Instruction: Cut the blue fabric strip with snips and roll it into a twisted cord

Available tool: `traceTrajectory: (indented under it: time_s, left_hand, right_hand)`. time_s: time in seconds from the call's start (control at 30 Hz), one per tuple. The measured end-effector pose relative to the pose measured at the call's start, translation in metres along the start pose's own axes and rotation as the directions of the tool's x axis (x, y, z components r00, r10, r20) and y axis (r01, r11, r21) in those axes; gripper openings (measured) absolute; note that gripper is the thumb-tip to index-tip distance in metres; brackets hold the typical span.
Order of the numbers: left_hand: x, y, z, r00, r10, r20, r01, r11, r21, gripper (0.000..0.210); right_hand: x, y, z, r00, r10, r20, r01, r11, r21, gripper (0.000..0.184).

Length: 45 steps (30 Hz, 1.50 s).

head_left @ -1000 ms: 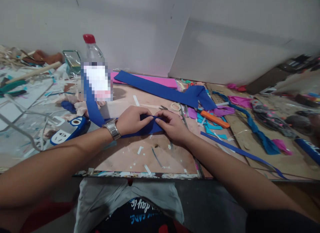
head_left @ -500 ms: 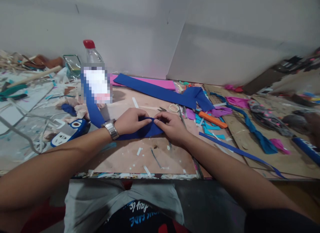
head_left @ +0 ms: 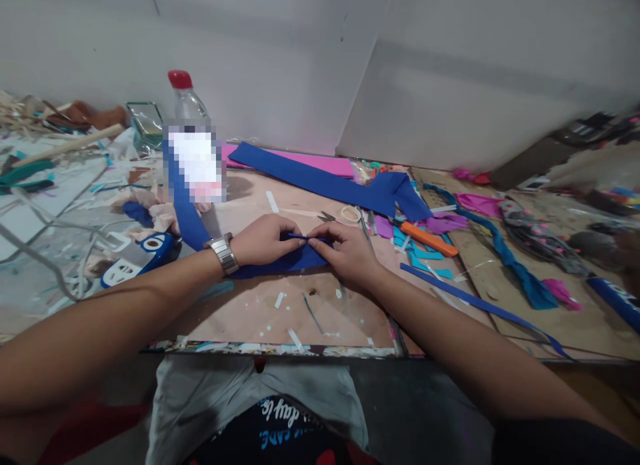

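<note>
Both hands meet over a blue strip of fabric (head_left: 297,260) at the middle of the table. My left hand (head_left: 267,240), with a metal watch on its wrist, pinches the strip's upper edge between thumb and fingers. Close beside it my right hand (head_left: 347,252) pinches the same edge, the two thumb tips nearly touching. The edge looks folded there; part of the strip is hidden under the fingers. A length of blue fabric (head_left: 187,218) runs up from the left wrist towards a clear bottle (head_left: 191,108) with a red cap, whose front is blurred out.
Behind the hands lies a wide blue strip (head_left: 310,182) over a pink piece (head_left: 295,160). An orange cutter (head_left: 429,239), a roll of tape (head_left: 351,214) and a narrow blue strip (head_left: 480,305) lie right. A blue-and-white glue gun (head_left: 137,260) with a cable sits left.
The blue strip's edge between my thumbs has flattened from a raised bulge into a thin fold. Both hands keep their pinch in almost the same place. The view has shifted slightly.
</note>
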<state>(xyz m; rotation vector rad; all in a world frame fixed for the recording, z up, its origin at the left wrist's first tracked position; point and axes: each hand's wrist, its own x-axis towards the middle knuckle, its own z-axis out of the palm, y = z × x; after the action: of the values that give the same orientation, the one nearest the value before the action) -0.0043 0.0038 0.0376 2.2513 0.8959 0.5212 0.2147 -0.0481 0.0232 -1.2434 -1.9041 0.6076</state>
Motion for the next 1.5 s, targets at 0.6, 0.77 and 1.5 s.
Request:
traceTrajectory:
  time_s: [0.6,0.77,1.5]
  left_hand:
    - [0.0019,-0.0022,-0.0033,0.998,-0.045,0.046,0.052,0.984,-0.168,0.023]
    - [0.0012,0.0017,-0.0059,0.996,-0.047,0.072,0.061,0.978,-0.201,0.027]
    - [0.0008,0.0003,-0.0001,0.997,-0.073,0.025,0.077,0.97,-0.231,0.034]
  right_hand:
    - [-0.0014,-0.0004,-0.0016,0.985,-0.166,-0.05,0.161,0.982,-0.099,0.009]
    - [-0.0023,0.0004,-0.0009,0.982,-0.184,-0.049,0.179,0.98,-0.088,0.01]
    - [-0.0026,-0.0012,-0.0015,0.985,-0.17,-0.042,0.165,0.981,-0.103,0.011]
